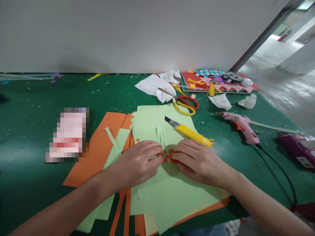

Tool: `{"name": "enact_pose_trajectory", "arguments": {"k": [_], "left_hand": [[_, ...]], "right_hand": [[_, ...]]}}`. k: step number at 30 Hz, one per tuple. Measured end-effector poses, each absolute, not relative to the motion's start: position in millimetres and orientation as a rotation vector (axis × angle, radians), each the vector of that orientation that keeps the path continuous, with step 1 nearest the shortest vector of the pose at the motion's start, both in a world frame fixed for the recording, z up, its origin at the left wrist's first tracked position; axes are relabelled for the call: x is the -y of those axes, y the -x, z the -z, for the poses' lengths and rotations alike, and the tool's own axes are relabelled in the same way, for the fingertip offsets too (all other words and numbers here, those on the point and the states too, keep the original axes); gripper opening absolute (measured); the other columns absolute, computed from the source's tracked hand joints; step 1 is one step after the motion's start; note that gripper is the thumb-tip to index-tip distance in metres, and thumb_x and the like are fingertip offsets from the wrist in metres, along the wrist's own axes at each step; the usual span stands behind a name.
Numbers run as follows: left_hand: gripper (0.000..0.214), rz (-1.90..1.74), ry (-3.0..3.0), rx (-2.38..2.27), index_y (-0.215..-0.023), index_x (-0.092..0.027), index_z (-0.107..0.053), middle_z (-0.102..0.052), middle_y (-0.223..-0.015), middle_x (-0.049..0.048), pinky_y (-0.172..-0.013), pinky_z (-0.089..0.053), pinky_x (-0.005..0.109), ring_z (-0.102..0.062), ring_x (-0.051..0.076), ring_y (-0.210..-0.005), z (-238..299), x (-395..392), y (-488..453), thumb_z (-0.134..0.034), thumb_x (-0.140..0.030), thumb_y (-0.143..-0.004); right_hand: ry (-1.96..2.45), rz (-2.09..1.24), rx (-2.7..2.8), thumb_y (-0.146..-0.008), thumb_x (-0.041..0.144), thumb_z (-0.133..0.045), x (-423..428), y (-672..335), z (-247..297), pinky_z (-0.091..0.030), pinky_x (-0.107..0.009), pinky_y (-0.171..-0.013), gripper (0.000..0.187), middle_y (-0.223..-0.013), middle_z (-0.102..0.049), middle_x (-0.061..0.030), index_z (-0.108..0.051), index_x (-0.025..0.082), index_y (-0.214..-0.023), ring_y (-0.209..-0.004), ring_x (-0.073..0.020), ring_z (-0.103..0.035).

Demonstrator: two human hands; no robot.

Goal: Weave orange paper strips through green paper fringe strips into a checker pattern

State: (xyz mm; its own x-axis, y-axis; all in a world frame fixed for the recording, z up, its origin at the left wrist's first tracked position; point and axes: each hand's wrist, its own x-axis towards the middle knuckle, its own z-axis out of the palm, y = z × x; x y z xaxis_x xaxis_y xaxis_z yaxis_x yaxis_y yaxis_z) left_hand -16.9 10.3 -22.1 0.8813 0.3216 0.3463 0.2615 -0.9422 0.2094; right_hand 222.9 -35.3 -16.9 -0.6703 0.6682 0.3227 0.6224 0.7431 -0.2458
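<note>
Between my two hands is a small weave of orange and pale green paper strips [167, 156], its green ends pointing away from me. My left hand [144, 160] grips its left side with bent fingers. On the right side, my right hand [195, 159] pinches the orange ends; both thumbs are hidden. Underneath lies a pale green paper sheet [157, 203]. A yellow utility knife [193, 133] with its blade out rests on that sheet, just beyond my right hand. Orange paper [98, 150] and loose orange strips [127, 213] lie left of the sheet.
Scissors with red and yellow handles [185, 105] lie by crumpled white paper [155, 86]. A pink glue gun [242, 126] with its cord is at the right, near a purple object [297, 149]. A pixelated phone-shaped item [67, 134] lies left. A grey partition [110, 36] closes the back.
</note>
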Motion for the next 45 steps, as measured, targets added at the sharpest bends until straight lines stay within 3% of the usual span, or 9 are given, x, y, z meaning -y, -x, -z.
{"name": "enact_pose_trajectory", "arguments": {"k": [7,15,34,40,45], "left_hand": [[0.019,-0.47,-2.833,-0.511,-0.097,-0.016,-0.063,-0.061,-0.119,0.0114,-0.105,-0.044,0.045,-0.049,0.026,-0.121,21,-9,14,-0.05,-0.009,-0.084],[0.014,-0.476,-2.806,-0.467,-0.095,-0.015,-0.062,-0.063,-0.108,0.0099,-0.099,-0.046,0.042,-0.055,0.024,-0.11,24,-14,15,-0.05,-0.014,-0.088],[0.015,-0.409,-2.789,-0.473,-0.091,-0.015,-0.062,-0.06,-0.112,0.0105,-0.1,-0.043,0.04,-0.051,0.025,-0.113,22,-15,16,-0.048,-0.013,-0.088],[0.017,-0.395,-2.903,-0.39,-0.097,-0.016,-0.063,-0.064,-0.099,0.0085,-0.087,-0.048,0.041,-0.057,0.024,-0.099,22,-19,19,-0.049,-0.013,-0.089],[0.017,-0.402,-2.896,-0.384,-0.097,-0.017,-0.064,-0.065,-0.095,0.0073,-0.085,-0.047,0.039,-0.058,0.023,-0.098,21,-19,18,-0.05,-0.012,-0.089]], "right_hand": [[0.999,-0.098,2.563,-0.093,0.018,-0.048,36,-222,17,-0.052,-0.037,-0.086,0.017,-0.099,-0.069,-0.0086,-0.065,0.018,-0.098,-0.096,-0.0201,-0.062],[1.005,-0.086,2.601,-0.093,0.019,-0.049,36,-222,18,-0.051,-0.036,-0.082,0.017,-0.097,-0.068,-0.0085,-0.066,0.018,-0.095,-0.094,-0.0203,-0.061],[0.99,-0.085,2.588,-0.093,0.016,-0.05,33,-221,16,-0.05,-0.032,-0.078,0.017,-0.091,-0.067,-0.0075,-0.067,0.018,-0.091,-0.09,-0.0179,-0.06],[0.991,-0.086,2.6,-0.093,0.016,-0.051,34,-222,16,-0.05,-0.033,-0.078,0.016,-0.092,-0.067,-0.0077,-0.066,0.018,-0.093,-0.09,-0.0181,-0.06],[0.979,-0.084,2.593,-0.094,0.016,-0.049,34,-222,17,-0.05,-0.033,-0.078,0.017,-0.093,-0.067,-0.0082,-0.066,0.018,-0.093,-0.091,-0.018,-0.059]]}}
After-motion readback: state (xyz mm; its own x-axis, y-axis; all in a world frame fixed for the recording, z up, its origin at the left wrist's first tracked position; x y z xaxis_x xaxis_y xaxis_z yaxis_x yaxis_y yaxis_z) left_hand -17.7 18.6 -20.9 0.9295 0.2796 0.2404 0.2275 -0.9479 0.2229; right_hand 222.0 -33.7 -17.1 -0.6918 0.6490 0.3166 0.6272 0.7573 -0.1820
